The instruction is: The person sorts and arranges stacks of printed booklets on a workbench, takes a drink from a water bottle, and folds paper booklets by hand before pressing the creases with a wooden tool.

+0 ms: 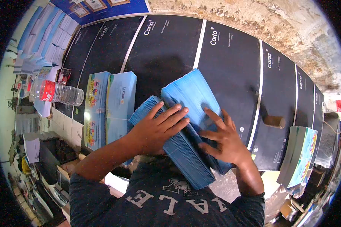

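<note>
Head view: blue left stack (185,159) and blue right stack (189,89), aslant, side by side, near edge of dark table (231,68).
Left hand (153,130): on left stack, fingers extended; thumb hidden, grip cannot be told. Right hand (227,142): on right stack, grip open, fingers spread. To the left: inner bundle (121,89), beside outer bundle (96,126); bottle (66,93) beyond. To the right: brown cylinder (274,121); booklets (300,155) near table's edge.
</note>
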`<state>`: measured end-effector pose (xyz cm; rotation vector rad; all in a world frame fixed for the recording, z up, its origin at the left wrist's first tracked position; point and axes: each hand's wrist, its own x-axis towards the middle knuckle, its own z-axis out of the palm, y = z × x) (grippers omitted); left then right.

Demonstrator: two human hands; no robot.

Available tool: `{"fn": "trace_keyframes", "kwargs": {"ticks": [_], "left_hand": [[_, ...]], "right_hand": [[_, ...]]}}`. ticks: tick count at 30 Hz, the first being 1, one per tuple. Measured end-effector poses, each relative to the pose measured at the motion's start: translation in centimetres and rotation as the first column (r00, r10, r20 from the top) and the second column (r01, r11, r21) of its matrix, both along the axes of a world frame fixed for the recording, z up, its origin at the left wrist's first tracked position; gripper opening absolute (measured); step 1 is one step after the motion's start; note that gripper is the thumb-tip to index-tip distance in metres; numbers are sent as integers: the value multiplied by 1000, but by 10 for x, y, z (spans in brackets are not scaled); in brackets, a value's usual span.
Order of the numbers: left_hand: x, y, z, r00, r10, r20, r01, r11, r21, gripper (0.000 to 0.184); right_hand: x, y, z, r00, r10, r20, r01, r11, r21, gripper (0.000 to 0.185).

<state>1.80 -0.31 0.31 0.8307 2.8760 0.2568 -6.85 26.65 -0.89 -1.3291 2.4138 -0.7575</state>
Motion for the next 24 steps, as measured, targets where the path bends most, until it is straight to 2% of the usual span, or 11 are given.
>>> {"fn": "trace_keyframes", "kwargs": {"ticks": [2,5,8,24], "left_hand": [[0,0,0,1000,2,-5,-2,1000,24,96],[-2,0,4,1000,-7,26,6,999,36,96],[-2,0,0,1000,3,16,-4,999,41,97],[-2,0,-2,1000,-3,-15,4,1000,17,102]], "right_hand": [[1,0,-1,998,1,-66,2,999,41,49],[8,-10,13,998,-51,-38,50,999,-18,52],[10,-11,13,997,-75,-25,75,997,13,53],[6,-6,8,999,-41,-1,41,999,15,50]]}}
